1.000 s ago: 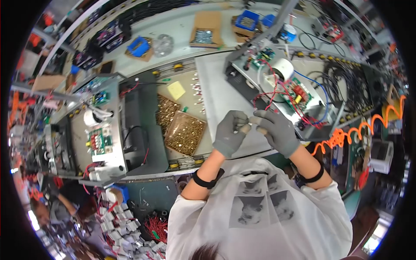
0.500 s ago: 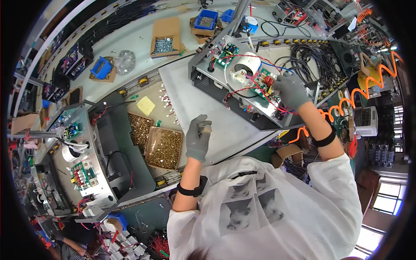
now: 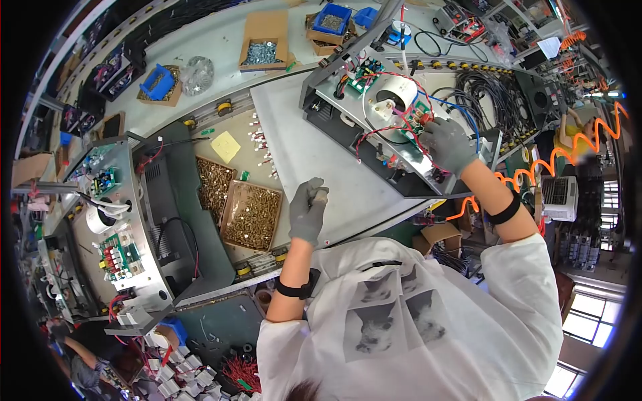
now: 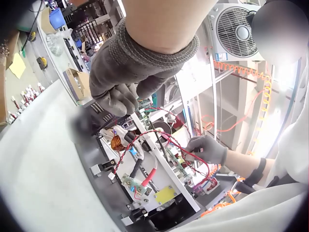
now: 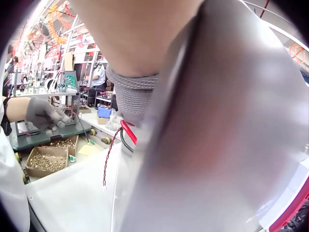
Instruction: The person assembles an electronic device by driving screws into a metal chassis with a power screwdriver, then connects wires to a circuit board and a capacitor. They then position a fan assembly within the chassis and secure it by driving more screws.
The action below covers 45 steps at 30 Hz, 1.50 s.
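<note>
Both hands wear grey gloves with bare skin showing at some fingertips. My left hand [image 3: 309,210] is raised over the pale work surface [image 3: 294,127], its fingers loosely curled and nothing visible in them. In the right wrist view, those left fingers [image 5: 50,118] hang down. My right hand [image 3: 449,144] reaches onto an opened dark device chassis [image 3: 321,120], its fingertips at a green circuit board [image 3: 420,112] with red parts. Twisted red wires [image 4: 181,147] pass close by that hand; I cannot tell what its fingers hold. A white cylindrical part [image 3: 394,90] stands beside the board.
Two boxes of brass-coloured fasteners [image 3: 251,217] sit left of my left hand. Another opened chassis [image 3: 154,220] stands farther left. White-tipped connectors [image 3: 262,150] line the work surface's edge. Coiled black cables [image 3: 491,97] and an orange coiled hose [image 3: 558,150] are on the right.
My hands were together over the work surface; they have parted. The right hand has moved up and right to the circuit board, and the left has drawn left. The head view has turned.
</note>
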Available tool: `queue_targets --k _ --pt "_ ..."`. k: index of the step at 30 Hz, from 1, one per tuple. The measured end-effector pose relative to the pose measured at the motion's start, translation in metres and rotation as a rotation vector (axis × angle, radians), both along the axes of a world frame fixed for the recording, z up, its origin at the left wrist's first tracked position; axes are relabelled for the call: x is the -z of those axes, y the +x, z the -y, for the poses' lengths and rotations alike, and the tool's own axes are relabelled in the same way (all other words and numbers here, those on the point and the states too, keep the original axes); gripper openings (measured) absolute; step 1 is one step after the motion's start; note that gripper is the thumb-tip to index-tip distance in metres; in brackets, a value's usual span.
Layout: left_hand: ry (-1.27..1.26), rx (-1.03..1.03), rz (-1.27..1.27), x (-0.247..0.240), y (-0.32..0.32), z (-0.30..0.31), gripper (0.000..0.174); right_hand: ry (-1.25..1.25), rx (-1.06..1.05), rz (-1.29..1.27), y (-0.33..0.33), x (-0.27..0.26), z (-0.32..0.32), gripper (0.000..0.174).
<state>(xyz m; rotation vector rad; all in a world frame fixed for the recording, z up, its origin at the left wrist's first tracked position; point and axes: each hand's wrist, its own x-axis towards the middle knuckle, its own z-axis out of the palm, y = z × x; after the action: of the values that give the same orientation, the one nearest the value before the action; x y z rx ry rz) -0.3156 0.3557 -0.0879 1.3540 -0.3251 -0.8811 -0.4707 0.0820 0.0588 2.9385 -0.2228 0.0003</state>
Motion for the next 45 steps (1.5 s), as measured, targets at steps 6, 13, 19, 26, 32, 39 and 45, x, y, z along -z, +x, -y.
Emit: queue_targets --k 6,13,19,26,32,39,45 --pt "0.003 -0.016 -0.008 0.011 -0.004 -0.002 0.026 -0.039 0.046 0.015 0.002 0.003 -0.006 0.009" --pt "0.060 -0.009 0.041 0.012 0.001 -0.001 0.025 0.267 0.338 0.006 0.000 0.006 0.003 0.009" --pt "-0.004 0.236 0.116 0.011 -0.030 0.055 0.024 0.189 0.220 -0.035 0.001 0.005 0.003 0.009" --pt "-0.257 0.539 -0.051 -0.027 -0.092 0.171 0.038 0.316 0.262 0.013 -0.002 0.009 0.011 0.017" --pt "-0.286 0.367 -0.387 -0.036 -0.111 0.191 0.030 0.347 0.298 -0.025 -0.001 0.004 0.013 0.021" --pt "-0.155 0.414 -0.419 -0.039 -0.116 0.177 0.024 0.169 0.184 -0.050 0.008 0.004 -0.004 0.011" --pt "-0.136 0.473 -0.438 -0.039 -0.108 0.169 0.026 0.126 0.136 -0.064 0.010 0.003 0.001 0.015"
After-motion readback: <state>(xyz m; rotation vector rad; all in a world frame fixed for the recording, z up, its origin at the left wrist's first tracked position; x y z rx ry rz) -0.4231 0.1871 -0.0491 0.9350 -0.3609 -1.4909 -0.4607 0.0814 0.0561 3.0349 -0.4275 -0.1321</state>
